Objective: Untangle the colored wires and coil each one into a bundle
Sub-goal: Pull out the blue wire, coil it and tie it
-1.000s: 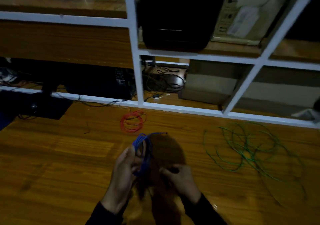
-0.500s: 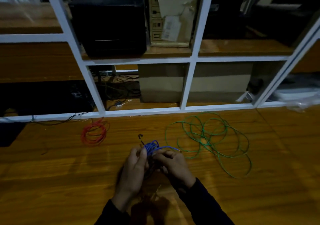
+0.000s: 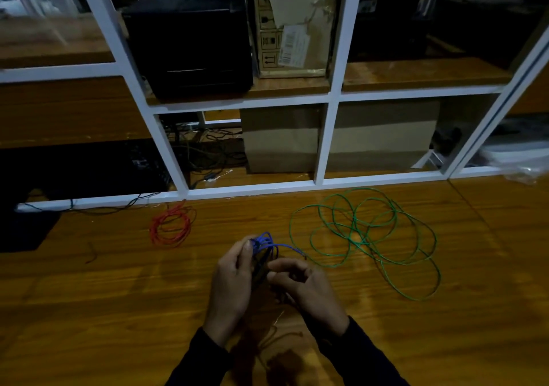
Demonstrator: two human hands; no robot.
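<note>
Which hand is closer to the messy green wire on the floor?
The right hand. It sits just beside the green wire, near its closest loop. The left hand is farther away, on the other side of the blue wire both hands hold.

My left hand (image 3: 230, 281) stands upright, back to camera, fingers curled round the blue coil (image 3: 264, 244) with the thumb pressed along its top. Right hand (image 3: 306, 286) sits just beside, fingers bent in, pinching at the loops below that grip. Both forearms in dark sleeves angle in.
</note>
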